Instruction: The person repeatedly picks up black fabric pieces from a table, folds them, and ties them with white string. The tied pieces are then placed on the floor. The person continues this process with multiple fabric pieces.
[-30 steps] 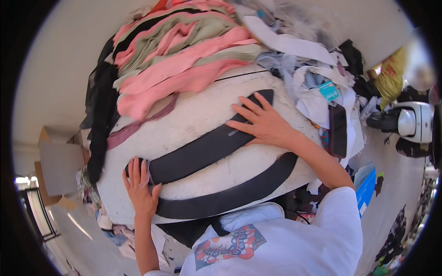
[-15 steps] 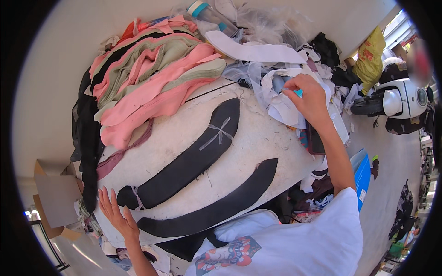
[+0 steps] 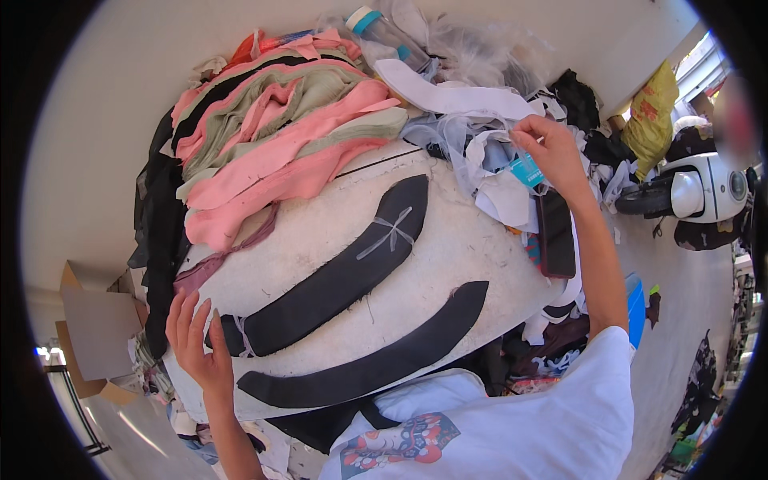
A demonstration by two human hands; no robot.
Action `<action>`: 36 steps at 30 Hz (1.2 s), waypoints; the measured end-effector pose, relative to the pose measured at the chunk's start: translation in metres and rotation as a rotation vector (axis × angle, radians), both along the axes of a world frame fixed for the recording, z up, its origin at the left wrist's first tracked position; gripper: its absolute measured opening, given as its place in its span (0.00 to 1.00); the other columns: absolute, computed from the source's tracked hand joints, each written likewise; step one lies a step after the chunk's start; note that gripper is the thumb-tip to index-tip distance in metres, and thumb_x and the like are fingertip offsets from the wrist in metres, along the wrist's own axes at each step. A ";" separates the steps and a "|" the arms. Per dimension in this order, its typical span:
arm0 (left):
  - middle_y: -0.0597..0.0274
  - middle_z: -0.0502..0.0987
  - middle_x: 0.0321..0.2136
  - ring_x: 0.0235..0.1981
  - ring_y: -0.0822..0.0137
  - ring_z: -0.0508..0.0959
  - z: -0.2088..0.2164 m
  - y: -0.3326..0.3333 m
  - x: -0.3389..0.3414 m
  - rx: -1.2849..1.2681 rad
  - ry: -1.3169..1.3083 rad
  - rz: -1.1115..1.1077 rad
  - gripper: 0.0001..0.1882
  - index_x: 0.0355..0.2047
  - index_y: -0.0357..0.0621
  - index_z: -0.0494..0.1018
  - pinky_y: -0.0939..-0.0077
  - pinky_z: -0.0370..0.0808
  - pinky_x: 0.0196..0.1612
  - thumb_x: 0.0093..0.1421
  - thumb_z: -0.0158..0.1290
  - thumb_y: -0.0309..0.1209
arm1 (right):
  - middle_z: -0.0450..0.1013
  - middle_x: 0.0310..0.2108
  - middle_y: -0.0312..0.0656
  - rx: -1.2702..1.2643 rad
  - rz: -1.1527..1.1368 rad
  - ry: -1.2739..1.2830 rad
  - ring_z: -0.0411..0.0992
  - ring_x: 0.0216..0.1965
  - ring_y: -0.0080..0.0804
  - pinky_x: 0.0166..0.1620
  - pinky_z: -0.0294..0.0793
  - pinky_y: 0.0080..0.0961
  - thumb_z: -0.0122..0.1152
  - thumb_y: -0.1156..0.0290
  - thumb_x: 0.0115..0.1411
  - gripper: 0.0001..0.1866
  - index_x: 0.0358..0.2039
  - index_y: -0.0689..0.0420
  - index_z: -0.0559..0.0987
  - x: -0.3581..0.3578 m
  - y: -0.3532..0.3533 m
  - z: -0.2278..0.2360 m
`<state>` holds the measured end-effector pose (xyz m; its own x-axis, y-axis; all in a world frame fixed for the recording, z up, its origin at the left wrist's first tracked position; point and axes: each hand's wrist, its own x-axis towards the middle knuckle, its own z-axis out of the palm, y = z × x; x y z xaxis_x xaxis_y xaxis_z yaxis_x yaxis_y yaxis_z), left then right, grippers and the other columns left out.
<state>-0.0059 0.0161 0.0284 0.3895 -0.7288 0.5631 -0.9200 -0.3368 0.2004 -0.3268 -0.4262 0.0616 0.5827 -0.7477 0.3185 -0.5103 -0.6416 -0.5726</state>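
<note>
Reaching still over the scrap pile, right hand [image 3: 552, 156] now sits lower than half a second back, fingers pinching a small teal item [image 3: 526, 170] above the white scraps [image 3: 500, 196]. Left hand [image 3: 196, 340] has come up onto the white table [image 3: 472, 248] edge, fingers spread flat, touching the end of the upper black curved fabric strip [image 3: 336, 280]. Lower black strip [image 3: 376, 360] unmoved.

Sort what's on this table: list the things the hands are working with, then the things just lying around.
In hand:
left hand
right hand
upper black strip
lower black strip
white scraps

Lying about:
pink fabric stack
plastic bottle
dark phone
cardboard box
</note>
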 end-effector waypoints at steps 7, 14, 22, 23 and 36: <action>0.49 0.76 0.53 0.52 0.54 0.78 0.070 -0.140 -0.052 -0.327 0.259 -0.536 0.23 0.46 0.40 0.79 0.65 0.74 0.53 0.46 0.62 0.15 | 0.74 0.25 0.40 -0.402 0.404 -0.020 0.73 0.28 0.37 0.31 0.72 0.28 0.65 0.76 0.54 0.05 0.32 0.59 0.78 0.044 0.074 0.070; 0.65 0.78 0.30 0.27 0.77 0.75 0.078 -0.197 -0.062 0.280 1.261 -0.685 0.10 0.43 0.39 0.79 0.83 0.72 0.27 0.60 0.61 0.27 | 0.73 0.26 0.42 -0.691 0.451 0.026 0.72 0.29 0.41 0.31 0.72 0.30 0.67 0.81 0.47 0.08 0.29 0.61 0.77 0.050 0.095 0.090; 0.72 0.71 0.18 0.20 0.81 0.66 0.065 -0.169 -0.060 0.253 0.946 -0.658 0.06 0.34 0.37 0.79 0.84 0.61 0.22 0.62 0.60 0.28 | 0.77 0.42 0.41 -0.151 0.701 -0.159 0.74 0.40 0.38 0.41 0.74 0.32 0.68 0.73 0.53 0.15 0.42 0.59 0.79 0.087 0.134 0.041; 0.72 0.71 0.18 0.20 0.82 0.66 0.068 -0.165 -0.058 0.267 0.904 -0.621 0.06 0.33 0.37 0.79 0.84 0.61 0.22 0.62 0.60 0.28 | 0.77 0.39 0.41 0.006 0.752 -0.117 0.74 0.37 0.37 0.39 0.73 0.31 0.66 0.72 0.55 0.12 0.41 0.58 0.80 0.091 0.136 0.032; 0.64 0.74 0.19 0.20 0.74 0.72 0.043 -0.110 0.038 0.330 0.673 -0.099 0.07 0.29 0.38 0.79 0.76 0.69 0.25 0.58 0.63 0.30 | 0.76 0.24 0.40 0.180 0.741 0.002 0.73 0.26 0.37 0.32 0.70 0.30 0.58 0.64 0.63 0.11 0.29 0.57 0.81 0.135 0.085 -0.014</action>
<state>0.0324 -0.0940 0.0713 0.4959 -0.8680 -0.0268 -0.6639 -0.3988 0.6326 -0.1922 -0.3414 0.0477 0.9528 -0.2010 0.2276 0.0167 -0.7137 -0.7003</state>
